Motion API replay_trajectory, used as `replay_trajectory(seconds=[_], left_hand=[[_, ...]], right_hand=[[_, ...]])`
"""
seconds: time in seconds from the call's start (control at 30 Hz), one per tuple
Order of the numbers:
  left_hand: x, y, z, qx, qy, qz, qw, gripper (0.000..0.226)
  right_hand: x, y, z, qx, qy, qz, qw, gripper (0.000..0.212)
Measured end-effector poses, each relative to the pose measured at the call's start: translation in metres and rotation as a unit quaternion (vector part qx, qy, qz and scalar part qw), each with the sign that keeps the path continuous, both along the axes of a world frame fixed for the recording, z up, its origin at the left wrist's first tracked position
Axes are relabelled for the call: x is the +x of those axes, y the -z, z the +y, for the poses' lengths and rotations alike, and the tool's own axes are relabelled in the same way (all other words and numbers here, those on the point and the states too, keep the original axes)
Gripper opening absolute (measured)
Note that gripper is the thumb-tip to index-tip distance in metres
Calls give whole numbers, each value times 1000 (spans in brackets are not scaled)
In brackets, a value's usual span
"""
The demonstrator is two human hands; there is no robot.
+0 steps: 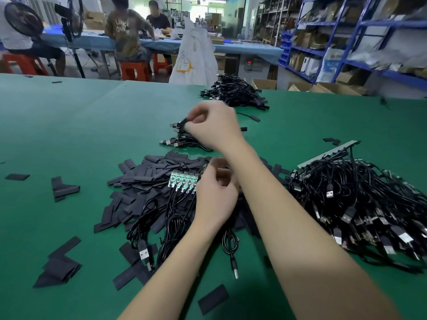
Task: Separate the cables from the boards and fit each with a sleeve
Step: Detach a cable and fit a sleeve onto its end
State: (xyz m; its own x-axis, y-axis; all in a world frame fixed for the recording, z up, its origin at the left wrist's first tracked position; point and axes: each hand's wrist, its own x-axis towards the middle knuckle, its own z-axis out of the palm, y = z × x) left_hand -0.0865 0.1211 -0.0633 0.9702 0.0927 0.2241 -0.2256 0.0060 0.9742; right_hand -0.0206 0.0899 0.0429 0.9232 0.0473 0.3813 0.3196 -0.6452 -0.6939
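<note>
- My right hand is extended far across the green table, fingers pinched on a sleeved cable end above the small pile of finished cables.
- My left hand is curled around the near strip of green boards, which rests on the heap of loose black sleeves. The exact finger contact is hidden by the back of the hand.
- Step in hand, as I judge it: depositing one sleeved cable on the small pile. To do it well, I should lower the end until it touches the pile, then let go, so it lands aligned with its neighbours and does not spring away.
- The pinched end has its long axis running roughly left to right, with the metal plug pointing left.
- The board strip has its long axis running left to right, slightly rising to the right. Its attached cables trail toward me.
- The unprocessed cable heap lies at right, and a larger finished pile sits at the far edge.
- Hold the board strip steady with the left hand so the next cable can be broken off without a search.
</note>
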Motion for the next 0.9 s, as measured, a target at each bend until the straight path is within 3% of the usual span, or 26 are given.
replay_trajectory(seconds=[0.13, 0.27, 0.6, 0.77, 0.9], left_hand=[[1, 2, 2, -37, 26, 3, 999, 25], [4, 4, 4, -26, 55, 18, 998, 27], [1, 3, 11, 1, 76, -3, 997, 15], [0, 1, 10, -4, 85, -7, 996, 12], [-1, -3, 12, -30, 132, 3, 991, 7]], right_hand=[[-40, 19, -63, 264, 87, 17, 960, 6], [-75, 49, -90, 383, 136, 39, 913, 7], [-80, 74, -94, 470, 68, 81, 876, 14], [-80, 75, -98, 535, 44, 57, 842, 20], [-82, 76, -107, 546, 42, 45, 836, 20]])
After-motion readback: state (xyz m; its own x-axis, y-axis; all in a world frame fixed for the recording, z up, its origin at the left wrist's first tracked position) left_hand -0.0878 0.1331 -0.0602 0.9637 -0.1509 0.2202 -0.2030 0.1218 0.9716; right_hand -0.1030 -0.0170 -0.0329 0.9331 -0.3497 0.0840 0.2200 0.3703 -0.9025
